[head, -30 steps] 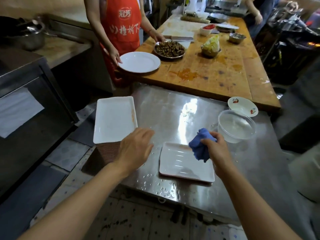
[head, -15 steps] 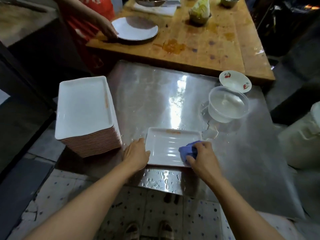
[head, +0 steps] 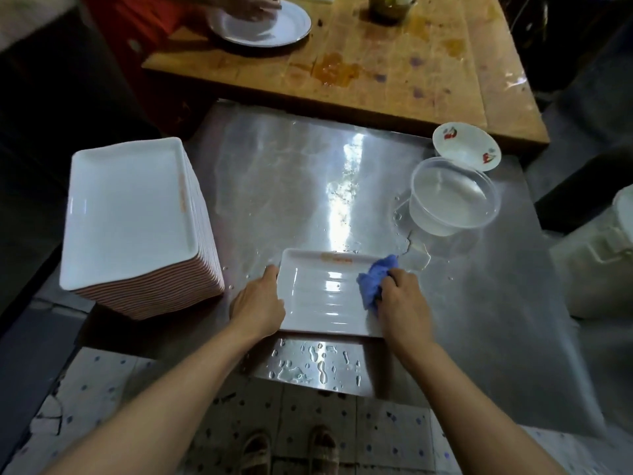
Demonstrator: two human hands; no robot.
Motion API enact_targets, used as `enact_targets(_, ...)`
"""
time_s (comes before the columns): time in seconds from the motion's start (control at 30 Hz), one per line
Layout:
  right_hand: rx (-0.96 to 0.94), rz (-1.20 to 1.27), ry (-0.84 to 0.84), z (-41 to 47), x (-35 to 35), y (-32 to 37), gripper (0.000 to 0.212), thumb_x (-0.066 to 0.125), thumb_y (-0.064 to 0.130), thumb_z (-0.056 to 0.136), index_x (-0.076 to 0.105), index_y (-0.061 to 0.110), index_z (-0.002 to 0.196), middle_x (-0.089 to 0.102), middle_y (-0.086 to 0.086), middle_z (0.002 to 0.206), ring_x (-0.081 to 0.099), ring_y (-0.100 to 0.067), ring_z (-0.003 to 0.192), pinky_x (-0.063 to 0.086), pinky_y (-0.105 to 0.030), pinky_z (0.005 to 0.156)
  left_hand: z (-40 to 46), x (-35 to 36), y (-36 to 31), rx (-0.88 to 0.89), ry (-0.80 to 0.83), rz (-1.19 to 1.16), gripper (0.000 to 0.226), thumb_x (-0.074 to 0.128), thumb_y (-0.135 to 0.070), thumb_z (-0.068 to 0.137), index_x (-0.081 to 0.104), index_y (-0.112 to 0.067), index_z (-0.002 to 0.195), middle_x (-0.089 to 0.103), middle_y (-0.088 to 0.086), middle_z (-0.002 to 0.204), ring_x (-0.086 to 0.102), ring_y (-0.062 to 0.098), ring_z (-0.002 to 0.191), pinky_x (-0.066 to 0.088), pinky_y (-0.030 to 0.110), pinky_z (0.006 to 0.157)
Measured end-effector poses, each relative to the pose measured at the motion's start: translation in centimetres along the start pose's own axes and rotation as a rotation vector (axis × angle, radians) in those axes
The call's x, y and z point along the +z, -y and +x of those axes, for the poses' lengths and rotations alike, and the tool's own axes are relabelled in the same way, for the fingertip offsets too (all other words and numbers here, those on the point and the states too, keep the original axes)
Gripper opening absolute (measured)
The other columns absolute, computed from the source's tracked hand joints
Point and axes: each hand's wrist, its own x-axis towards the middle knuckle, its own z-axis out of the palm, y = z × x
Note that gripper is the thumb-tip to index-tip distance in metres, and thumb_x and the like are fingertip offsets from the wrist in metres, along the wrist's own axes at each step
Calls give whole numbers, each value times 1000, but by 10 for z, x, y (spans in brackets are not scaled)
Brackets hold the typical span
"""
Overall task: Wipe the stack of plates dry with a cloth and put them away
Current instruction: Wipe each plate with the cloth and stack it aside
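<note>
Steel table point(head: 308, 186): wet, beads of water on the near edge just below both hands, a puddle beyond the right hand.

Wood table point(head: 394, 80): butts against the steel table's far edge, well beyond both hands; orange stain on top. A round plate point(head: 274, 27) sits at its far left corner with another person's hand point(head: 253, 8) on it.

Stack point(head: 137, 228): tall pile of white rectangular plates, left of the left hand, near but apart from it, on the steel table's left edge. Top plate bears an orange mark on its right rim.

Plate point(head: 325, 296): single white rectangular plate, flat on the steel table between the two hands, at the near edge. Orange mark on its far rim. Surface glossy.

Tub point(head: 452, 197): clear round container, beyond and right of the right hand, in the puddle.

Bowl point(head: 466, 145): small, white, red prints, just behind the tub, touching or nearly so; cannot tell which.

Left hand point(head: 260, 303): on the plate's left edge, fingers curled over the rim, steadying it.

Right hand point(head: 404, 303): fingers bunched around a blue cloth point(head: 375, 279), pressing it on the plate's right part.

Cloth: crumpled, sticks out beyond the fingers toward the far right corner of the plate.
</note>
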Motion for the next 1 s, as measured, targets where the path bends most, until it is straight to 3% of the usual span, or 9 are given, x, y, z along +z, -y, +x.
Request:
enact_targets(0.3,-4,98,-8,43,13,33,18,47,10,94,56,6,109,45,-13,114,44,-27,100,28,-25,74,3,4,7,35,18,-128,44,53,-10,81,39,-18,122,61,9,116,56,33,104,46,42,87)
enact_targets(0.37,-86,131,0,45,16,49,14,49,12,92,56,7,103,50,-1,110,48,-23,96,33,-22,73,3,6,8,32,15,-150,44,54,-11,81,39,-19,122,61,8,118,57,33,106,46,43,88)
enact_targets(0.43,-115,276,6,46,17,67,6,50,9,89,54,7,93,55,25,92,51,-9,82,36,-12,63,3,6,9,36,9,-157,46,55,-12,82,38,-20,124,60,8,121,56,33,107,46,43,89)
enact_targets(0.5,-203,300,13,48,17,87,6,52,8,86,53,3,90,52,17,92,47,-8,79,38,-22,62,3,6,9,49,6,-153,46,55,-13,82,38,-19,125,60,9,122,56,34,109,45,42,89)
enact_targets(0.57,-263,261,49,49,21,99,13,56,9,84,58,-1,93,47,-4,103,46,-20,85,39,-33,65,4,6,10,68,0,-141,43,56,-13,83,38,-17,122,60,12,120,55,36,109,45,41,88)
enact_targets(0.67,-304,322,85,52,19,106,18,56,3,81,63,-5,95,51,-16,110,52,-31,94,43,-36,73,6,7,12,90,-23,-138,40,56,-13,83,39,-16,119,61,13,112,56,36,106,41,37,82)
enact_targets(0.8,-402,396,104,41,14,101,9,59,-6,73,63,-8,81,59,-22,94,55,-31,84,29,-20,65,8,9,17,87,-43,-221,40,58,-13,82,45,-20,119,61,5,97,57,27,91,40,32,74)
enact_targets(0.9,-430,357,197,26,17,93,11,61,0,76,63,-6,85,58,-19,99,51,-33,88,34,-29,72,11,12,28,75,-17,-426,36,59,-6,80,54,-26,110,55,-3,73,48,12,63,38,28,61)
enact_targets(1.0,-405,346,287,14,17,87,17,61,9,82,65,0,95,57,-12,110,50,-30,95,38,-33,83,12,12,36,62,96,-711,54,55,13,80,55,-18,125,46,-4,58,43,8,48,42,27,53)
